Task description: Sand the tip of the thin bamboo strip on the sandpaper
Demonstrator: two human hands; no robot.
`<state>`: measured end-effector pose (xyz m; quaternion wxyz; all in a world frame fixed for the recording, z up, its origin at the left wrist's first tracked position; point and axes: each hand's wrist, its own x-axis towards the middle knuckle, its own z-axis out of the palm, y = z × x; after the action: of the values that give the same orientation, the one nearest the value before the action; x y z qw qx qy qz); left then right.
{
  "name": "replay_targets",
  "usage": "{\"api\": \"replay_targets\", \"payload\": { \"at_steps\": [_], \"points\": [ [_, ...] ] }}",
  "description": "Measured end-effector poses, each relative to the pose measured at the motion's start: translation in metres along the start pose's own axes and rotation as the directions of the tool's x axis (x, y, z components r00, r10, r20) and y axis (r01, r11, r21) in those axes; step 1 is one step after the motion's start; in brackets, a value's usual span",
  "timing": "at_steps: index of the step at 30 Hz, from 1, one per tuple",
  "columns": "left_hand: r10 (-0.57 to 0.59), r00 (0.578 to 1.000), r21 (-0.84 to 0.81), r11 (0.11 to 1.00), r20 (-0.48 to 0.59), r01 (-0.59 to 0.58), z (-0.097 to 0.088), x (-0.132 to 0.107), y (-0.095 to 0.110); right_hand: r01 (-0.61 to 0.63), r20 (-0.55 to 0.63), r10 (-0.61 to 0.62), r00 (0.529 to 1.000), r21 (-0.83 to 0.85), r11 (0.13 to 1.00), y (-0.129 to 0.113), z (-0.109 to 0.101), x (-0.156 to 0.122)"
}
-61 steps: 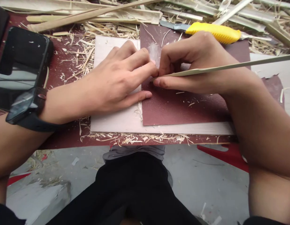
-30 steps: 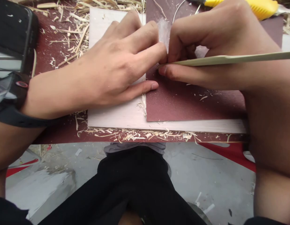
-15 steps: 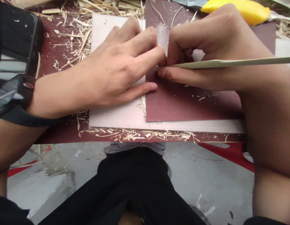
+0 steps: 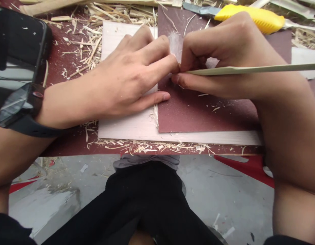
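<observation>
Head view: a red worktop (image 4: 60, 64) littered with pale shavings carries a flat board (image 4: 137, 127) and rough maroon sandpaper (image 4: 198, 115). The thin, pale strip (image 4: 249, 69) is pinched closed by the right hand (image 4: 223, 58), its tip being sanded; the left hand (image 4: 126, 78) is pressed flat, fingers extended. Steady pressure seems required. A yellow knife (image 4: 249, 18) lies behind.

Person's bare arms, seen from the head camera.
Left hand (image 4: 126, 80): black wristwatch (image 4: 18, 110), glossy face, rubber strap behind it. Right hand (image 4: 223, 58): nothing worn. Black trousers (image 4: 147, 204) and grey shirt hem (image 4: 147, 161) below both.
</observation>
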<state>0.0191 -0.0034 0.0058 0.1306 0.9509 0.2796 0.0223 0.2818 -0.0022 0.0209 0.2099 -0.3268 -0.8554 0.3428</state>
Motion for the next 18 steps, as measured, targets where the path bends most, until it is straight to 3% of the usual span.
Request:
{"api": "replay_targets", "payload": {
  "at_steps": [6,11,18],
  "points": [
    [-0.02,1.0,-0.038,0.999,-0.016,0.019,0.001,-0.002,-0.003,0.018,0.017,-0.017,1.0,-0.01,1.0,-0.001,0.0,0.0],
    [0.094,0.995,0.03,0.995,-0.034,-0.093,0.007,-0.002,-0.014,0.002,0.035,0.001,0.999,-0.09,0.996,-0.001,-0.001,-0.003],
    [0.121,0.99,0.042,0.992,-0.067,-0.118,0.01,-0.004,-0.018,0.003,0.033,0.0,0.999,-0.073,0.997,0.001,-0.002,-0.003]
  ]
}}
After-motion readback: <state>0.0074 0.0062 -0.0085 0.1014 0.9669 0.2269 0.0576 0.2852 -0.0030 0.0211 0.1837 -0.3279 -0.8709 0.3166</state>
